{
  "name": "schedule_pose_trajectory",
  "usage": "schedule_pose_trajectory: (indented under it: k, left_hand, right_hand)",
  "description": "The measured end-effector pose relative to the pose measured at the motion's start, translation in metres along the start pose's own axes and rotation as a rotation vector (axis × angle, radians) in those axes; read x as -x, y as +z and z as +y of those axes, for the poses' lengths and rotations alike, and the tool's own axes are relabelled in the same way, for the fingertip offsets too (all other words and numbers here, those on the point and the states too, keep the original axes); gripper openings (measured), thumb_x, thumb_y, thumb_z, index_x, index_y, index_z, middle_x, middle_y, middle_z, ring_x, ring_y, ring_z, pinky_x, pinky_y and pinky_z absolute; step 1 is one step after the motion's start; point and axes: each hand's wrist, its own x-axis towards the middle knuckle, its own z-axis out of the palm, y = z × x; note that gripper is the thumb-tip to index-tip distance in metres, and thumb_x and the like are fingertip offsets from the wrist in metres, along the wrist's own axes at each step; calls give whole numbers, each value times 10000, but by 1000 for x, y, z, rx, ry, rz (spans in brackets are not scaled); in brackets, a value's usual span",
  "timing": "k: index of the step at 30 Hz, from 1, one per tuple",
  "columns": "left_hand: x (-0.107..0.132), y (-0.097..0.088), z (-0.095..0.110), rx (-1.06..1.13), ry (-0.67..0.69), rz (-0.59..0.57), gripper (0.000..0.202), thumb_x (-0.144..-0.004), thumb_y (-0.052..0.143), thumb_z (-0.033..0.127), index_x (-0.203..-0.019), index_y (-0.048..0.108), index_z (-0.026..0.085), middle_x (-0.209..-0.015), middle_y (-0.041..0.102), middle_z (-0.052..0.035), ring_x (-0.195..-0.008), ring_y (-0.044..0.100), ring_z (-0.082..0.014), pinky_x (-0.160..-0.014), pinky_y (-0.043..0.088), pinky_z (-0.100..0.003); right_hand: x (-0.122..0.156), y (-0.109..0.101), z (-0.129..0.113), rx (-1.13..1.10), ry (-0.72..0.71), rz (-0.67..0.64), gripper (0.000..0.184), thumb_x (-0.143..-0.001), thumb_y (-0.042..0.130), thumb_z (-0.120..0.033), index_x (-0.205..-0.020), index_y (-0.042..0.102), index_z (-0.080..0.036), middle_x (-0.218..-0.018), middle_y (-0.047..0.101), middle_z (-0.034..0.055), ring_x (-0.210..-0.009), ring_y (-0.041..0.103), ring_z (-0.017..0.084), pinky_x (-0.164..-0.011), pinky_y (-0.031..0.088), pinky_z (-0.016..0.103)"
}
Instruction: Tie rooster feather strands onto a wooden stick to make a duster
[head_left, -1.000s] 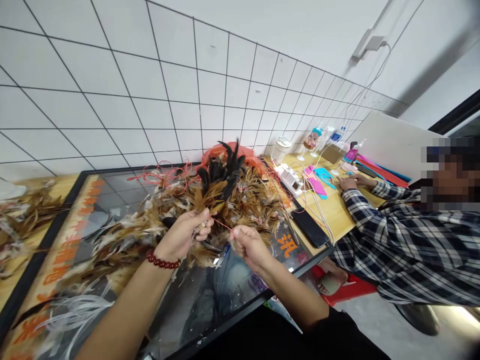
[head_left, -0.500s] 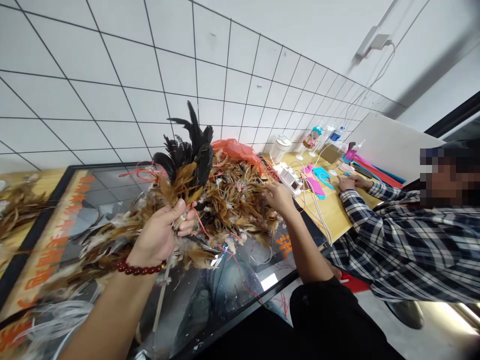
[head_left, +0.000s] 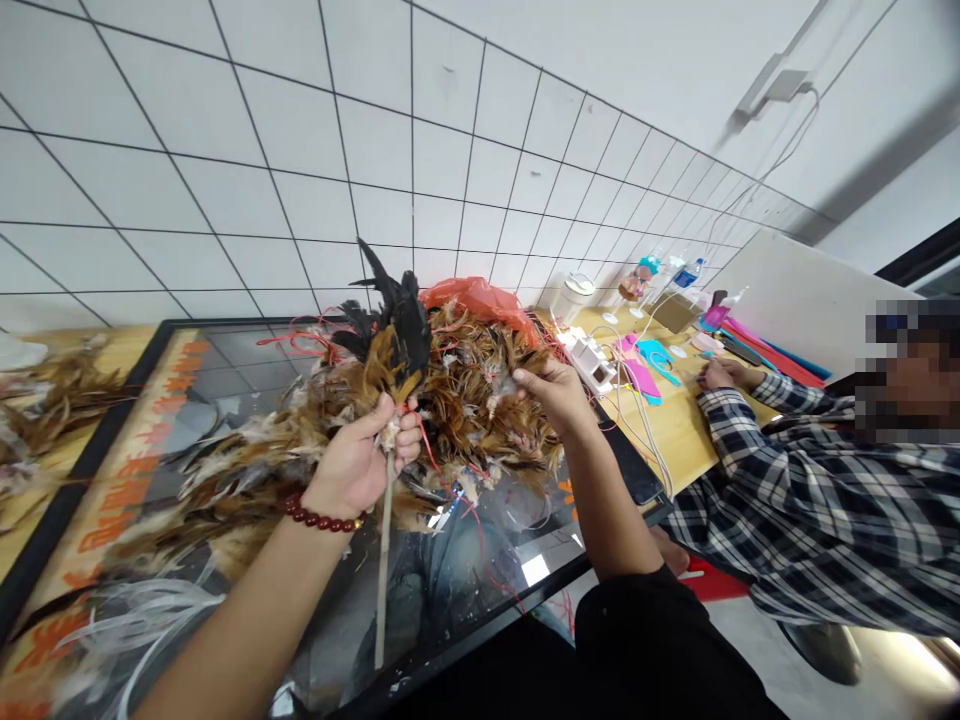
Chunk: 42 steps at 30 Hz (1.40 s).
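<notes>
My left hand (head_left: 371,455) is closed around a feather duster (head_left: 409,325), just below its plumes. Black feathers fan out at its top above brown ones, and a thin pale stick runs down below my fist. From the binding hangs a red string (head_left: 427,447). My right hand (head_left: 559,395) pinches some brown feathers at the right side of a large heap of brown feathers (head_left: 472,420). Its thumb and fingers close together there, and part of what they grip is hidden. The heap lies on a dark glass-topped surface (head_left: 330,640).
A red plastic bag (head_left: 480,298) lies behind the heap. To the right are a white power strip (head_left: 590,362), cables and a white lidded cup (head_left: 574,295). A co-worker in a plaid shirt (head_left: 795,500) sits at the right. Clear tubing (head_left: 142,625) is coiled lower left; a gridded wall (head_left: 300,160) stands behind.
My left hand has shifted right with the duster, whose stick now stands more upright. My right hand's fingers have closed on feathers in the heap. The camera view has turned slightly.
</notes>
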Motion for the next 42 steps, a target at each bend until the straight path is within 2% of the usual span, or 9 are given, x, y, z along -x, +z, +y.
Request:
schedule_pose_trajectory:
  k: [6, 11, 19, 26, 29, 31, 35, 37, 42]
  left_hand:
    - [0, 9, -9, -69, 26, 101, 350, -996, 388, 203, -796, 649, 83, -697, 654, -93, -637, 663, -160, -640, 607, -300]
    - [2, 8, -7, -163, 25, 61, 331, -996, 389, 190, -879, 676, 75, -716, 701, -110, -629, 700, -185, -632, 618, -322]
    - [4, -4, -2, -196, 12, -86, 107, -893, 613, 176, -807, 616, 112, -719, 658, -73, -553, 615, -128, -500, 553, -242]
    - [5, -8, -2, -168, 71, -244, 233, -768, 785, 235, -799, 589, 114, -663, 544, -5, -481, 454, -50, -410, 343, -140]
    - [5, -8, 0, -189, 132, -249, 238, -791, 767, 260, -821, 572, 126, -705, 544, -10, -499, 441, -50, -433, 344, -154]
    - [5, -7, 1, -203, 171, -217, 278, -791, 770, 280, -778, 533, 134, -706, 539, -9, -504, 433, -50, -442, 344, -163]
    - [2, -5, 1, -250, 308, -86, 394, -714, 839, 296, -759, 470, 167, -642, 472, 51, -496, 433, -55, -439, 325, -167]
    - [0, -5, -2, -275, 391, -5, 429, -680, 861, 299, -815, 470, 185, -653, 461, 77, -492, 437, -53, -442, 322, -166]
    - [-8, -14, -6, -448, 500, 125, 339, -747, 791, 260, -880, 485, 201, -693, 481, 81, -522, 441, -64, -481, 329, -176]
  right_hand:
    - [25, 69, -15, -118, -153, -111, 204, -734, 754, -381, -759, 689, -189, -644, 641, -13, -526, 560, 105, -553, 476, 250]
    - [29, 93, -13, 144, -450, -108, 92, -805, 646, -206, -825, 736, -199, -808, 707, 17, -711, 641, 130, -710, 521, 264]
    - [30, 96, -2, 279, -503, -91, 158, -821, 579, -177, -850, 734, -187, -816, 707, 27, -772, 647, 144, -764, 509, 271]
    - [38, 100, -11, 231, -431, -116, 121, -853, 602, -254, -903, 708, -221, -922, 684, 51, -876, 631, 168, -865, 506, 315]
    - [45, 98, -3, 32, -268, -89, 367, -805, 714, -386, -1130, 634, -236, -1100, 638, 72, -932, 615, 166, -887, 509, 320]
    - [53, 96, 6, -125, -77, -217, 565, -741, 771, -467, -1219, 566, -247, -1128, 612, 68, -869, 616, 146, -793, 529, 294]
    - [71, 93, 20, -211, 240, -510, 522, -778, 696, -597, -1098, 635, -189, -731, 574, -17, -525, 471, 82, -495, 391, 208]
    - [75, 91, 20, -115, 178, -445, 464, -846, 609, -603, -971, 688, -164, -636, 547, -23, -516, 452, 85, -513, 371, 212]
    - [75, 83, -4, 395, -219, -355, 306, -946, 520, -406, -902, 719, -177, -798, 697, 39, -701, 598, 134, -689, 438, 251]
